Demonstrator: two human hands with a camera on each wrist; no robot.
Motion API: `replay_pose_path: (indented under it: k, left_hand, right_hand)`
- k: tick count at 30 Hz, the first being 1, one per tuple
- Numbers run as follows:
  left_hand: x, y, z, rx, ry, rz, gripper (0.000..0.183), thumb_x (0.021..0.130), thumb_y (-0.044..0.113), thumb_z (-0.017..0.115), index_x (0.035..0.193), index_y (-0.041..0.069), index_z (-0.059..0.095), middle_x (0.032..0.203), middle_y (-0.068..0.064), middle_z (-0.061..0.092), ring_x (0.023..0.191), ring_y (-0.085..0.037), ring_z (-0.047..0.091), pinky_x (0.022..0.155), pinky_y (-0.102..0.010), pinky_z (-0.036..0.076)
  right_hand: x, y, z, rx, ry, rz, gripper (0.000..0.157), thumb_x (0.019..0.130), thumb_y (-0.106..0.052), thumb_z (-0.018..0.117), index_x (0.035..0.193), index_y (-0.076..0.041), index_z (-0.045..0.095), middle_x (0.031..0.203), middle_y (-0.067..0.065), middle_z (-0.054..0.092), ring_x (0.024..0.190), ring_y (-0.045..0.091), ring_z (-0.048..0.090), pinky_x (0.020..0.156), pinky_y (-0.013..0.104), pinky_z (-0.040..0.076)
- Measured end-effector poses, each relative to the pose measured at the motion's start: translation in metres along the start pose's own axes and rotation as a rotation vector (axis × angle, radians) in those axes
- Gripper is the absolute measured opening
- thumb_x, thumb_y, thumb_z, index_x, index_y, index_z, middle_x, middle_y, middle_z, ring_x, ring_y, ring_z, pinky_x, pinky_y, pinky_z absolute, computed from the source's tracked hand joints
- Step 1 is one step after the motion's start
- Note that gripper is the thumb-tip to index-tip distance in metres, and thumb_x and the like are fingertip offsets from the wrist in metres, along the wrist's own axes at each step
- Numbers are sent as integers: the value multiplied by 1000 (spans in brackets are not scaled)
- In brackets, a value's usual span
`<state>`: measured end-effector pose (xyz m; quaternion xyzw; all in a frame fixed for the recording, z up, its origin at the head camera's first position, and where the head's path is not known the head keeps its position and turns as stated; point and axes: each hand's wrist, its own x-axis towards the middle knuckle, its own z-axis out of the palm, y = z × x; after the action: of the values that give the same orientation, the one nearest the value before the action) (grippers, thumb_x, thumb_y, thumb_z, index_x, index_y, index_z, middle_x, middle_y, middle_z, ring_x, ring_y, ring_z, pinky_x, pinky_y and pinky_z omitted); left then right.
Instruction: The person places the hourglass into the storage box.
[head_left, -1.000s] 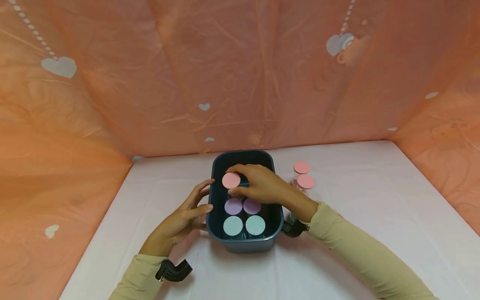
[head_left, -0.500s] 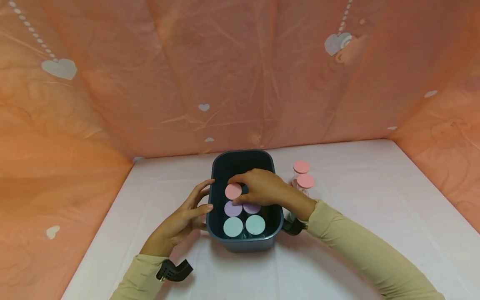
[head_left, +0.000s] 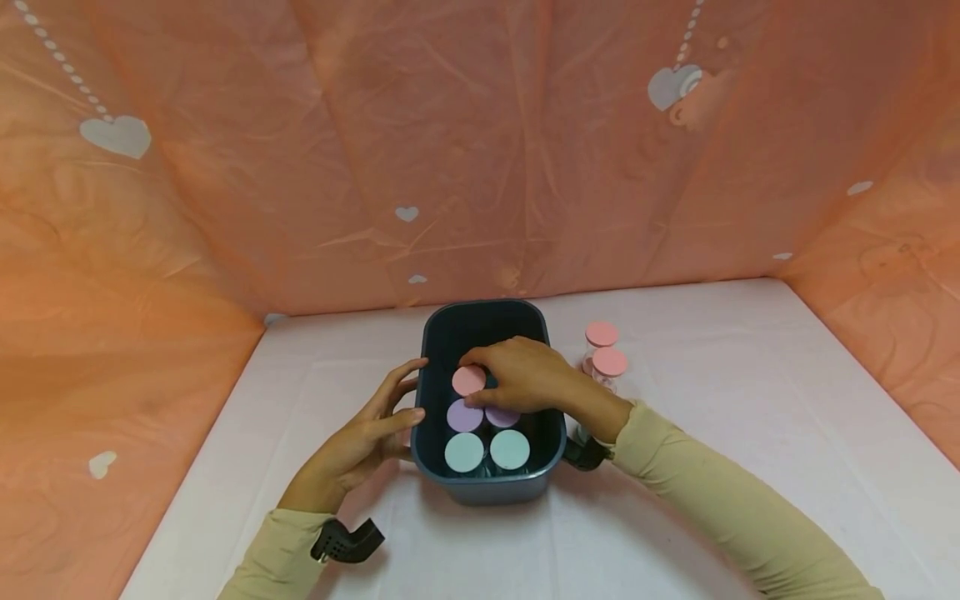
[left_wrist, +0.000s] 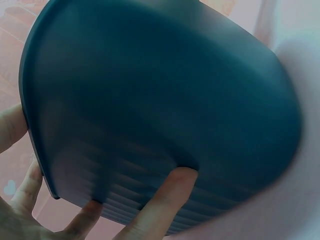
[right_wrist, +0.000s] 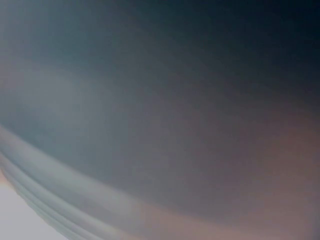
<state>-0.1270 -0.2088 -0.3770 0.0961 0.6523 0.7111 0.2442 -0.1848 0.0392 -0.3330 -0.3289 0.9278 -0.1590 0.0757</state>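
Note:
A dark blue plastic bin (head_left: pixel 491 493) stands on the white tabletop. Inside its middle, my right hand (head_left: pixel 525 375) pinches a pink-lidded jar (head_left: pixel 468 381) by the lid between thumb and fingers. Just nearer are two purple-lidded jars (head_left: pixel 465 416), the right one partly covered by the hand, and two mint-lidded jars (head_left: pixel 464 452) stand at the near end. My left hand (head_left: pixel 363 437) rests extended fingers against the bin's left side; the left wrist view shows the fingertips (left_wrist: pixel 182 180) on its outer wall. Blurred dark surface fills most of the right wrist view.
Two clear jars with pink lids (head_left: pixel 610 362) stand on the table (head_left: pixel 712 375) right of the bin, close to the right forearm. An orange cloth with pale hearts (head_left: pixel 480 167) hangs behind and on both sides.
My right hand has brought the pink-lidded jar nearer and lower, up against the purple-lidded ones. In the last half second it has barely shifted. The left hand and bin stay put.

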Motion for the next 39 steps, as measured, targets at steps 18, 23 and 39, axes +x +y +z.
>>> replay_pose_path:
  k: [18,23,39]
  left_hand:
    - [0,0,1,-13,4,5,68,98,17,57,155,31,21,159,-12,9,142,-48,25,95,-71,42]
    - [0,0,1,-20,-3,14,68,98,17,57,155,31,21,159,-12,9,141,-47,25,94,-69,44]
    - [-1,1,-1,-8,-2,4,67,99,18,57,154,32,22,159,-11,11,138,-45,31,96,-68,44]
  right_hand:
    - [-2,-1,1,1,4,32,50,89,-50,68,133,-27,64,129,-4,68,116,19,62,99,43,48]
    - [-2,-1,1,-20,26,26,50,89,-50,69,132,-26,64,130,-3,67,118,20,60,102,43,46]
    - [-15,0,-3,75,182,-65,38,92,-39,69,126,-23,69,126,-4,70,114,21,61,97,44,49]
